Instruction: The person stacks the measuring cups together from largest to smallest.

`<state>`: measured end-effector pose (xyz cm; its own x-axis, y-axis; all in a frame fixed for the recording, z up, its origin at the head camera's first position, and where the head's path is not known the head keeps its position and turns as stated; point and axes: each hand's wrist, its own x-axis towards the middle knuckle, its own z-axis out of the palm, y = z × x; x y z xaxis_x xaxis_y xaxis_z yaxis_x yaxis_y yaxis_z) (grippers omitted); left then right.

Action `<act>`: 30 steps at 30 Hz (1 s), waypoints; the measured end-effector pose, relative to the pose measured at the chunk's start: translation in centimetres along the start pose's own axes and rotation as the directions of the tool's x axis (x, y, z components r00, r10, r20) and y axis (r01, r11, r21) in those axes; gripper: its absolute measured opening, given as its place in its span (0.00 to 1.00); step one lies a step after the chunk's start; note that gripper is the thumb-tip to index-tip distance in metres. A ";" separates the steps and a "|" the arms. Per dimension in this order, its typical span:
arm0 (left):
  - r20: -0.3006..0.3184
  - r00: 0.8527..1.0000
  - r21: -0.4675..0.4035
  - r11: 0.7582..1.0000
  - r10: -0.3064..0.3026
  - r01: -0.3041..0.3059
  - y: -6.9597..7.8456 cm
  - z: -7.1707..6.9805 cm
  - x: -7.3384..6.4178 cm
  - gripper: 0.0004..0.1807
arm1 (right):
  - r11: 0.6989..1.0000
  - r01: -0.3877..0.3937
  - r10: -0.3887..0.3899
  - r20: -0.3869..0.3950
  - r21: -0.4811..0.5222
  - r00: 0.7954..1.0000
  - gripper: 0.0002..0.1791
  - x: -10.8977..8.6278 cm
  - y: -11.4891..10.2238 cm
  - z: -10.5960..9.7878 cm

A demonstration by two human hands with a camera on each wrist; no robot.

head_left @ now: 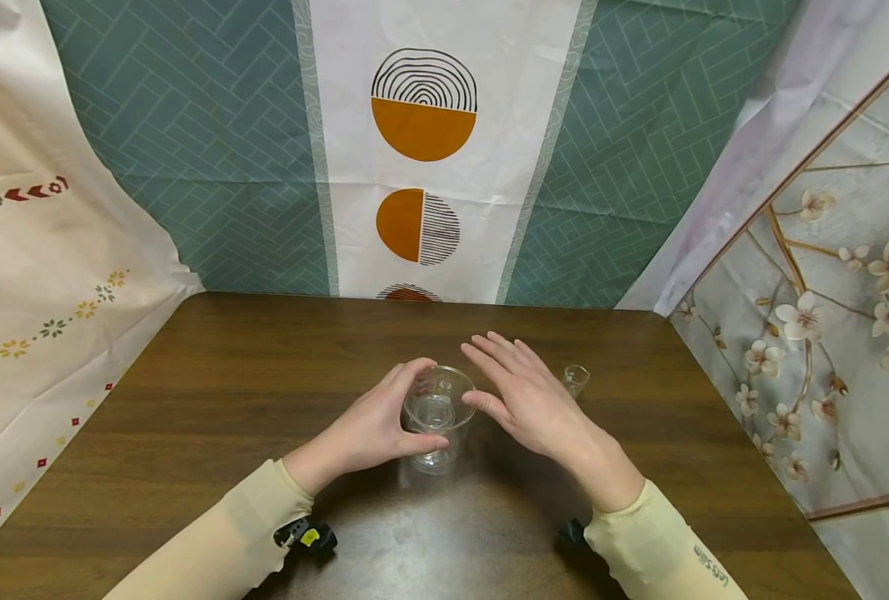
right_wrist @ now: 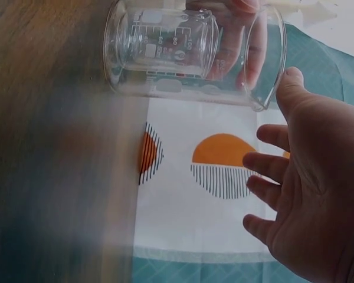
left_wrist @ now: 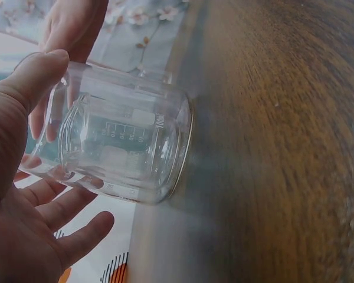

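Note:
A large clear glass beaker (head_left: 455, 392) stands upright on the brown table. Inside it sits a smaller glass beaker (right_wrist: 171, 44), with white graduation marks showing through the wall. My left hand (head_left: 377, 417) holds the large beaker from the left near its top, thumb on the near side and fingers on the far side. To the right, my right hand (head_left: 530, 404) is spread with its fingers extended. Its thumb is at the beaker's rim; whether it touches the glass I cannot tell. The hand holds nothing.
Another small piece of clear glassware (head_left: 576, 378) stands behind the right hand, partly hidden by it. The wooden table (head_left: 264, 367) ends at a patterned curtain (head_left: 219, 167) at the back. Printed cloths hang on the left and right.

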<state>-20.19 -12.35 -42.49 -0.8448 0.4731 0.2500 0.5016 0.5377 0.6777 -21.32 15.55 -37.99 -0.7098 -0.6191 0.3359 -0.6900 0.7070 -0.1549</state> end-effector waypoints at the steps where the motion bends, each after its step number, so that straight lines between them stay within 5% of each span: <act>1: 0.001 1.000 -0.002 1.000 -0.001 0.001 0.0 0.0 0.0 0.56 | 1.000 -0.003 0.003 0.000 -0.004 1.000 0.41 0.0 0.1 0.0; 30: -0.002 1.000 -0.005 1.000 0.009 -0.009 0.2 -0.1 0.0 0.55 | 0.989 -0.144 0.145 0.041 -0.027 0.989 0.43 -0.3 2.4 -0.6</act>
<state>-20.12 -12.27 -42.30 -0.8405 0.4767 0.2575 0.5084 0.5295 0.6791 -22.68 17.67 -37.92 -0.8077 -0.5232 0.2717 -0.5763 0.7980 -0.1764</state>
